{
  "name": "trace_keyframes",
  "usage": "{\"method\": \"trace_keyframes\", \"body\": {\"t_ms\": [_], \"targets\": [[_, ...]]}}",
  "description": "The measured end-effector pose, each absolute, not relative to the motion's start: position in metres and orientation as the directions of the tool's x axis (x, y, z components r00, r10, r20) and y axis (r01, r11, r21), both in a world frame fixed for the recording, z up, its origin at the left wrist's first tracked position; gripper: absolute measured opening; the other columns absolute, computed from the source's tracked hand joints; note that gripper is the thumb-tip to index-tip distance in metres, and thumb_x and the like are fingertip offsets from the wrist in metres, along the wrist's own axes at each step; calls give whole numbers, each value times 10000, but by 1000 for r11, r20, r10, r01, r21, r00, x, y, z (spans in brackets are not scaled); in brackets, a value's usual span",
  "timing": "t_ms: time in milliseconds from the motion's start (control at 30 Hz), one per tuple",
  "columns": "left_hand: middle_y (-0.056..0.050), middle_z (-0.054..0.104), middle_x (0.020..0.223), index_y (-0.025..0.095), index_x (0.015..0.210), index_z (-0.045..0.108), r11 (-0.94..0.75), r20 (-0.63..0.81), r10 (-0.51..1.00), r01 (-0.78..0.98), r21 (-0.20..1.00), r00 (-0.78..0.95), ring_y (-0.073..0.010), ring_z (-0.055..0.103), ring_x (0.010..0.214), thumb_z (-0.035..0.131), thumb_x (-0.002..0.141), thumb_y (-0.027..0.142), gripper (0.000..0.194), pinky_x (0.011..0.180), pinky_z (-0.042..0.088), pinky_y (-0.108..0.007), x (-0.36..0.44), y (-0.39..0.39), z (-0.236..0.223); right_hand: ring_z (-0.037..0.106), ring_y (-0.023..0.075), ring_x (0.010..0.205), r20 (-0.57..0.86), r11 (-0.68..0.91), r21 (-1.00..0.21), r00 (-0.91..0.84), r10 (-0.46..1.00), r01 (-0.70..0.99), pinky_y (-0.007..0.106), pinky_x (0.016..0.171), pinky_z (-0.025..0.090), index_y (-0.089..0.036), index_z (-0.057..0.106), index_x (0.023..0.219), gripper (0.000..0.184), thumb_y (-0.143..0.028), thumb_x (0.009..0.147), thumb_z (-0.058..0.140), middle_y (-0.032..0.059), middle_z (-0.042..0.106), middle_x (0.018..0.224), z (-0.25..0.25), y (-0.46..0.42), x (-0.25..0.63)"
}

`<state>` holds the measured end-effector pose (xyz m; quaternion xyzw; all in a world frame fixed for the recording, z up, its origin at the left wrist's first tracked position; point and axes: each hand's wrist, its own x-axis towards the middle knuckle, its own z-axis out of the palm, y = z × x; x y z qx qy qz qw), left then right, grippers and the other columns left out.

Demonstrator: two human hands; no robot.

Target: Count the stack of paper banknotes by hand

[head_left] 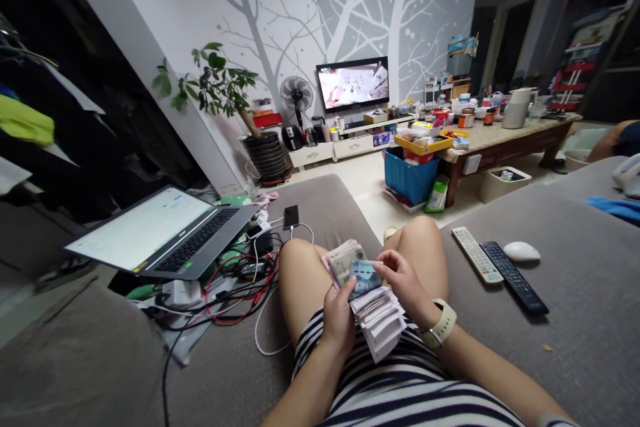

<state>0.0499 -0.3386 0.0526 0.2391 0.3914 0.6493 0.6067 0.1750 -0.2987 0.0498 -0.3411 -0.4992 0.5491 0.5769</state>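
I sit on a grey sofa [575,320] with a thick stack of banknotes [367,293] held over my lap. My left hand [337,320] is closed around the stack from below, thumb on top. My right hand [405,280], with a pale watch on the wrist, pinches the top note at its right edge. The notes fan out toward my striped clothing; the far ends of the stack bend up toward my knees.
An open laptop [160,230] and tangled cables [235,287] lie at my left, with a phone [291,216] beyond. Two remotes [495,263] and a white mouse [521,251] rest on the sofa at right. Ahead stand a cluttered coffee table [500,137], a blue bin [407,177] and a lit TV [353,83].
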Motion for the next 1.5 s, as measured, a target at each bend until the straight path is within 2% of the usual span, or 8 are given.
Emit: {"method": "trace_keyframes", "body": {"t_ms": [200,400,533,733,900,1067,1200,1500], "targets": [[-82,730,837,127,911,665,17,-174,964,-601,799,-203,-238,669,814,645,692,337,304,775,483,-346,48,-335,46,378,109,552,191,144,-947,-144,971,-287,228,511,300,-175,507,642,306,-439,704,649,-37,440,583,54,-304,175],[-64,730,795,146,880,686,-3,-187,946,-585,811,-264,-228,662,850,600,726,359,277,794,479,-334,45,-331,37,346,99,508,196,140,-944,-166,966,-298,227,481,270,-176,525,636,312,-460,719,622,-46,433,550,59,-309,175],[-59,731,853,150,884,684,-19,-177,944,-579,815,-280,-215,652,895,602,729,345,263,821,471,-314,44,-331,34,321,92,491,200,137,-940,-178,964,-313,224,470,250,-174,518,629,316,-458,729,614,-54,402,521,61,-311,175],[-72,731,862,141,852,684,-15,-152,959,-580,814,-238,-240,647,916,616,709,357,268,819,480,-332,46,-332,38,308,84,463,183,115,-938,-185,965,-328,217,444,236,-176,509,628,346,-490,719,621,-61,386,497,57,-310,175],[-101,727,894,116,947,668,24,-204,959,-660,750,-197,-261,659,893,623,696,322,328,819,489,-385,50,-334,44,356,90,431,162,61,-929,-251,954,-365,226,440,262,-179,528,652,379,-539,769,545,-36,472,496,53,-309,173],[-85,734,822,126,997,656,28,-201,961,-656,754,-191,-263,667,868,627,700,284,338,811,493,-389,51,-337,47,383,93,476,175,99,-928,-186,967,-358,228,480,291,-183,483,637,354,-483,693,663,-52,454,522,54,-307,172],[-95,726,905,149,1036,641,3,-134,979,-639,769,-156,-262,663,875,638,698,273,360,814,491,-385,51,-340,47,412,102,537,168,118,-936,-125,978,-331,230,517,316,-183,478,672,356,-461,659,700,-46,471,590,52,-304,173],[-96,723,900,128,1152,570,59,-149,984,-618,784,-95,-262,671,839,694,660,257,524,791,490,-374,52,-342,51,352,92,510,144,83,-941,-166,976,-329,227,505,275,-178,459,619,343,-441,675,672,-59,424,537,48,-303,174]]}}
